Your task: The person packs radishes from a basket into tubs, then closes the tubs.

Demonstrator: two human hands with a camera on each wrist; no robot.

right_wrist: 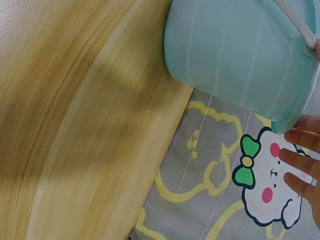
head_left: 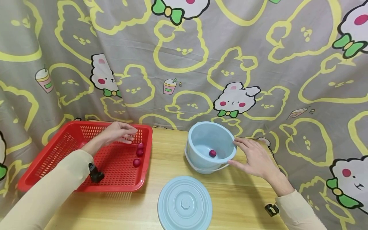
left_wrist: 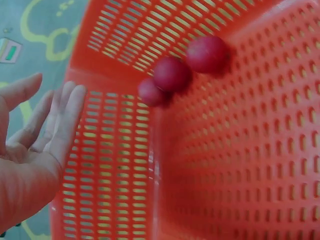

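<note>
My left hand hovers over the far right part of a red plastic basket, its fingers relaxed with nothing in them. Three small round purplish-red fruits, plum-like, lie in the basket along its right side, apart from this hand. A light blue bucket stands upright on the table and holds one similar round fruit on its bottom. At the bucket's right side, my right hand touches the rim with its fingertips, and its thumb rests near the handle. The fingers look fairly straight.
A round light blue lid lies flat on the wooden table, in front of the bucket. Behind the table hangs a grey patterned curtain, which also comes down along both sides.
</note>
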